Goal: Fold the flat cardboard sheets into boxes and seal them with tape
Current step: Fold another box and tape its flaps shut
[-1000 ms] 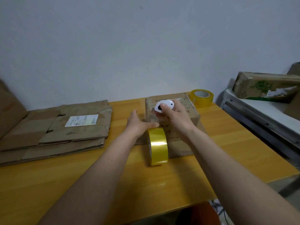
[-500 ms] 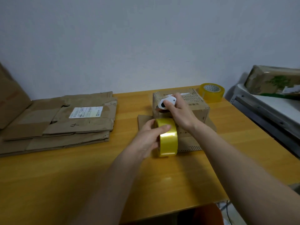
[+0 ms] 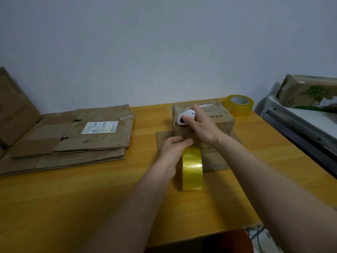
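Cardboard box (image 3: 217,118) sits under your right hand (image 3: 202,128), fingers gripping a white cutter (image 3: 186,118); your left hand (image 3: 173,148) pinches the upright tape roll (image 3: 192,168). Flat sheets (image 3: 73,139) lie left, a spare roll (image 3: 238,105) behind.

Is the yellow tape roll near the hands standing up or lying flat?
Standing up. The tape roll rests on its edge on the table, its shiny yellow band facing the camera.
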A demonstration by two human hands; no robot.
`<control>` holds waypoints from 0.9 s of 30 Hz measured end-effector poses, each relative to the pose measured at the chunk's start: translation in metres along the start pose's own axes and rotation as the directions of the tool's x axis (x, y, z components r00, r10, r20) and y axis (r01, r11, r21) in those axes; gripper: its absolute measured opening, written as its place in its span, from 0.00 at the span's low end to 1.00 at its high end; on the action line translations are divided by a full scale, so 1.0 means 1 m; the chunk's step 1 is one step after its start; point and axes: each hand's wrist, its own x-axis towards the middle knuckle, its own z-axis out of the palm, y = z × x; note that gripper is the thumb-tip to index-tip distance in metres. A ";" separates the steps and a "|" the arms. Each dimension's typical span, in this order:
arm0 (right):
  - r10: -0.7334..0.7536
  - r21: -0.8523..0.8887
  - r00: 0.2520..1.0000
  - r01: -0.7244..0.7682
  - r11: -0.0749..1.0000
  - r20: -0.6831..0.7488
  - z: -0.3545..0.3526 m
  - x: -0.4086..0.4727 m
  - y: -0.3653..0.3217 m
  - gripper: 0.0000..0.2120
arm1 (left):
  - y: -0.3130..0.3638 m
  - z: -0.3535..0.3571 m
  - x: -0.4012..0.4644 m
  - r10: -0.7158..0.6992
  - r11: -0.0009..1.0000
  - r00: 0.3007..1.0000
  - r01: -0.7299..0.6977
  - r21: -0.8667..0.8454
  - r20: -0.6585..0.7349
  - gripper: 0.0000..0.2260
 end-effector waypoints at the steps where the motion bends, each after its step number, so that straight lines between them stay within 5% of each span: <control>1: -0.001 -0.004 1.000 0.002 1.000 0.012 -0.002 0.000 -0.002 0.12 | -0.002 0.002 0.001 0.006 0.999 1.000 -0.006 -0.040 -0.001 0.17; 8: -0.133 0.030 0.991 0.133 0.991 -0.001 -0.016 -0.028 -0.008 0.06 | -0.011 0.004 0.014 0.032 0.992 0.998 -0.037 -0.122 -0.044 0.09; 20: -0.110 0.041 0.993 0.109 0.993 0.039 -0.013 -0.036 0.011 0.08 | -0.009 -0.008 0.015 0.091 0.996 0.996 -0.091 -0.012 0.019 0.10; 27: -0.111 -0.128 0.991 0.119 0.985 0.068 -0.016 -0.031 0.016 0.14 | -0.008 -0.008 0.019 0.077 0.997 0.997 -0.076 -0.019 0.012 0.07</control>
